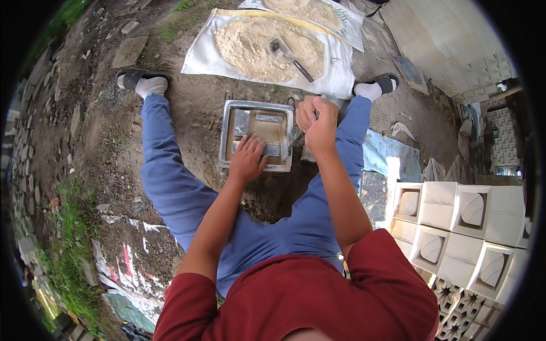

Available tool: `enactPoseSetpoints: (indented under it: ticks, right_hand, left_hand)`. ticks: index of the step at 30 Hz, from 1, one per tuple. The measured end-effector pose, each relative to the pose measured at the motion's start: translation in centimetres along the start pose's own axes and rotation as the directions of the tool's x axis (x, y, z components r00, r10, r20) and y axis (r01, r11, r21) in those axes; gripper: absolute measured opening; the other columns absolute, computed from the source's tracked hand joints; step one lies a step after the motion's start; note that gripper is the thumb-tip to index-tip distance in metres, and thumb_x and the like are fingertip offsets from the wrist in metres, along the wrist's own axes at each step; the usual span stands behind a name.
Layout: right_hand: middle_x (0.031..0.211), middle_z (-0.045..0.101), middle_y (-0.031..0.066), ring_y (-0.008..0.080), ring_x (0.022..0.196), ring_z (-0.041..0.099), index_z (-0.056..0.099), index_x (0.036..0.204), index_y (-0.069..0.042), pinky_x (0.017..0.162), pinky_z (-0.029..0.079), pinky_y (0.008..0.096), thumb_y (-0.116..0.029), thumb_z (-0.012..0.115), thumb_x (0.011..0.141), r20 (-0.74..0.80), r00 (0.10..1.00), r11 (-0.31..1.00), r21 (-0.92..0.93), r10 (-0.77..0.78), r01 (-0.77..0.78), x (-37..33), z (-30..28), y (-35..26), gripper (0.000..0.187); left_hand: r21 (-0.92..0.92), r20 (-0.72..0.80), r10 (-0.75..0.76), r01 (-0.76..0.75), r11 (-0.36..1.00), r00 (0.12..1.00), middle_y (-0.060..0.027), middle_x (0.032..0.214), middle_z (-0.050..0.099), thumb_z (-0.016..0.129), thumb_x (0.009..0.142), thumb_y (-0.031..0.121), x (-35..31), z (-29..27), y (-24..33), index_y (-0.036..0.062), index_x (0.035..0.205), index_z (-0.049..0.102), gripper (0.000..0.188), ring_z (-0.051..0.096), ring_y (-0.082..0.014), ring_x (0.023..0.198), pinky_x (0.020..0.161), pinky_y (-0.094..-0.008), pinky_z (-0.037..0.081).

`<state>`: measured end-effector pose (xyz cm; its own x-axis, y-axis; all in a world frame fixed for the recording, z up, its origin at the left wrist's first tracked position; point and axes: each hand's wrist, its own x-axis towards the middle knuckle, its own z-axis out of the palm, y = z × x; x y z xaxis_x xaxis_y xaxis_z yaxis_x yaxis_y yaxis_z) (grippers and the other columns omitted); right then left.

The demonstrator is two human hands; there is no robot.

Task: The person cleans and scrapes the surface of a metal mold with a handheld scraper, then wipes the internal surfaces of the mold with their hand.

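A square metal mould (259, 105) lies on the ground between my legs. Inside it, grey metal blocks (242, 122) stand out of a brown, sandy-looking fill (273, 132). My left hand (248, 156) rests on the near part of the mould, fingers stretched out over a block there. Just off the mould's right rim, my right hand (318, 122) is raised and closed in a fist. Whatever it grips, if anything, is hidden by the fingers. A loop of thin dark metal (292, 102) shows beside the mould's upper right corner.
Ahead, a white sack sheet (199, 59) bears a heap of pale powder (244, 45) with a scoop (281, 50) on it. A second powder heap (307, 11) lies behind. Stacked pale relief blocks (449, 227) stand at the right. A blue sheet (392, 153) lies by my right leg.
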<state>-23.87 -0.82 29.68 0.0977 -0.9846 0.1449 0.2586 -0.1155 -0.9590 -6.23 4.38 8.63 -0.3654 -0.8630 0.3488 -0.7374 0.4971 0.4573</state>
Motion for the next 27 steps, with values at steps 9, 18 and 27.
enactPoseSetpoints:
  ticks: [9,18,27]
  right_hand:
    - [0.051,0.031,-0.0006,0.0107,0.044,0.025,0.033,0.058,-0.012,0.043,0.020,0.0292,-0.030,0.044,0.099,-0.073,0.994,0.996,0.043,-0.075,0.079,-1.6,0.2,0.9,0.046]
    - [0.051,0.031,-0.0002,0.0111,0.045,0.026,0.034,0.059,-0.012,0.044,0.021,0.0297,-0.029,0.042,0.100,-0.113,0.990,0.995,0.042,-0.086,0.091,-1.9,-0.3,0.5,0.045]
    - [0.051,0.032,0.0002,0.0106,0.044,0.026,0.033,0.058,-0.013,0.043,0.021,0.0294,-0.028,0.042,0.100,-0.083,0.994,0.997,0.022,-0.076,0.078,-0.7,-0.9,0.8,0.046]
  left_hand:
    - [0.002,0.005,-0.002,0.002,1.000,1.000,-0.0167,0.134,0.062,0.060,0.099,0.030,-0.2,-0.1,0.0,0.0039,0.138,0.057,0.047,0.056,-0.0323,0.131,0.125,-0.0502,0.028]
    - [0.025,0.035,-0.021,0.020,0.999,0.999,-0.0165,0.134,0.063,0.059,0.099,0.029,-0.2,-0.2,0.1,0.0035,0.137,0.057,0.045,0.056,-0.0327,0.132,0.126,-0.0499,0.027]
    - [0.009,0.056,-0.006,0.005,1.000,0.998,-0.0159,0.135,0.062,0.059,0.100,0.031,-0.1,0.2,-0.1,0.0047,0.138,0.056,0.046,0.056,-0.0323,0.131,0.126,-0.0499,0.027]
